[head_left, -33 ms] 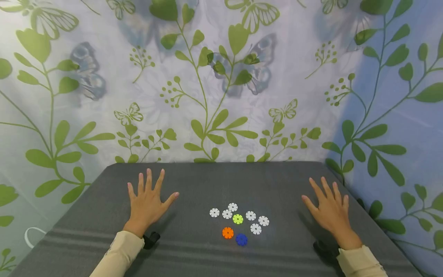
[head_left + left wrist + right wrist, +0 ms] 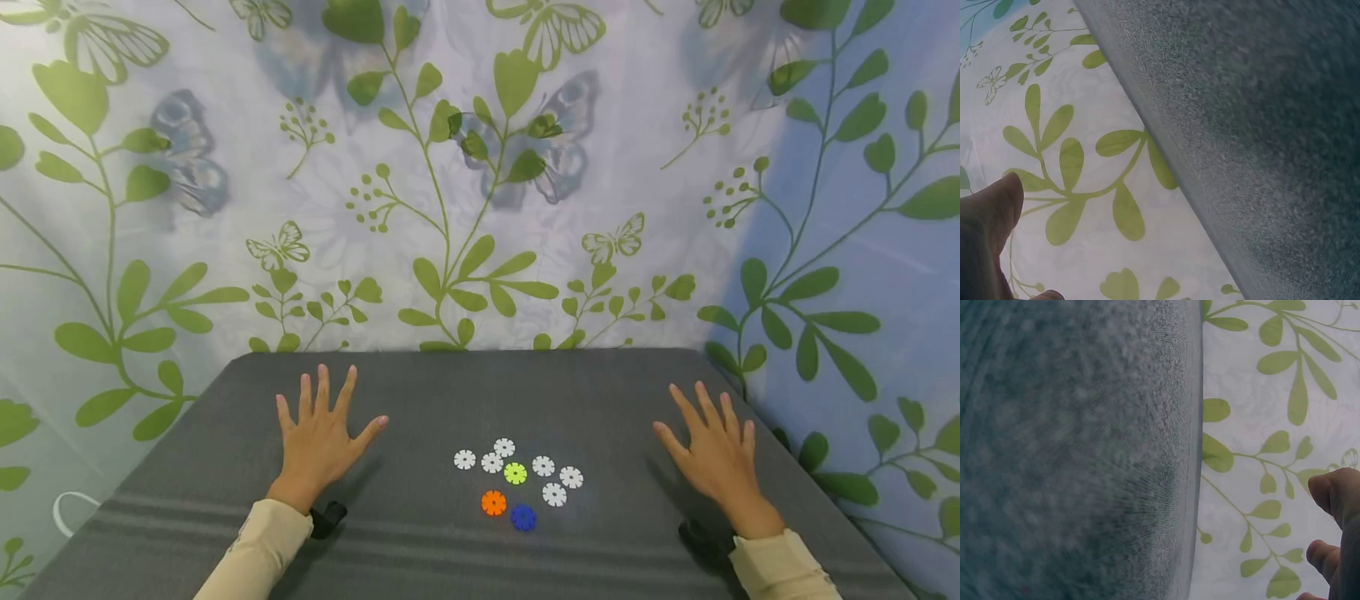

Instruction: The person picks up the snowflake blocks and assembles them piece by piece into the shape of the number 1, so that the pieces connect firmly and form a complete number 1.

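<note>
My left hand point(image 2: 317, 450) is held over the left part of the grey table, its fingers spread and nothing in it. On the other side, my right hand point(image 2: 716, 462) has its fingers spread too and holds nothing. Between them lies a loose group of small notched plastic discs. Several are white, one of them a white disc point(image 2: 465, 460) nearest the left hand and another white disc point(image 2: 572, 477) nearest the right. A yellow-green disc point(image 2: 515, 473) is in the middle, with an orange disc point(image 2: 493, 503) and a blue disc point(image 2: 523, 517) closer to me. Only some fingers show in each wrist view.
The grey cloth-covered table point(image 2: 420, 400) ends at a back edge against a curtain point(image 2: 645, 167) printed with leaves and butterflies. A white loop point(image 2: 63, 515) hangs by the table's left edge. Black wrist straps point(image 2: 328, 520) show below the hands.
</note>
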Tool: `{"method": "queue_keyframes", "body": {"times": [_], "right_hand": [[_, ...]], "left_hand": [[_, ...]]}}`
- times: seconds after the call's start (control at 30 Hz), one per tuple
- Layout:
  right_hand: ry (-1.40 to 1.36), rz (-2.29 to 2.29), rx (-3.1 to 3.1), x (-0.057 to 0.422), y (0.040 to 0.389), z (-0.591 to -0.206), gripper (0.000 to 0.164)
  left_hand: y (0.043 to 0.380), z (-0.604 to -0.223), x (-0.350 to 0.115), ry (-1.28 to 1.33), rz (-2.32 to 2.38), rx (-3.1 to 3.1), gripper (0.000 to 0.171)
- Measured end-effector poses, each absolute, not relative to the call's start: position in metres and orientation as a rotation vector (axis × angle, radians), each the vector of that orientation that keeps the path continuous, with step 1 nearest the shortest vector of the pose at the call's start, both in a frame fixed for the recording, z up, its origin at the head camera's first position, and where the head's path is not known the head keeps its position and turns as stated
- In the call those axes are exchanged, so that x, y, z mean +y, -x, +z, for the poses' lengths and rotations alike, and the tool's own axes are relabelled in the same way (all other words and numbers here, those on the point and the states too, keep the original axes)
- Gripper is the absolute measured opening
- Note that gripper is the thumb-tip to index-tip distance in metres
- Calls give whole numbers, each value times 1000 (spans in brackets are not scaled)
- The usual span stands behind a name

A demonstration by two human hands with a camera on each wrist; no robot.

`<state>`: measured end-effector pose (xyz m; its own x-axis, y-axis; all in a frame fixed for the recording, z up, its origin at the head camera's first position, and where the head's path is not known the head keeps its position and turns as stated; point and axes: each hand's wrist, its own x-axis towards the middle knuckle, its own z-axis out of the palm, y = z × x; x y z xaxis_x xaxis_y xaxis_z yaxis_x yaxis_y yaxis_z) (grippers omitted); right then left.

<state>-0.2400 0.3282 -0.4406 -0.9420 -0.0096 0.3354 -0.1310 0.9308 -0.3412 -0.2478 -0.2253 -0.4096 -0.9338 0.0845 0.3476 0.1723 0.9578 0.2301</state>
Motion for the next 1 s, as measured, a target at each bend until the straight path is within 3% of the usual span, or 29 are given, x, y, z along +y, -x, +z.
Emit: {"method": "queue_keyframes", "body": {"times": [0.5, 0.8, 1.0], "right_hand": [[-291, 760, -2753, 317, 237, -437, 66], [-431, 942, -2709, 308, 234, -438, 48], [-559, 1203, -2721, 298, 239, -439, 39]], "left_hand": [[243, -403, -214, 277, -461, -2828, 95], [245, -400, -197, 787, -772, -2938, 78], [246, -399, -185, 979, -968, -3045, 65]]}}
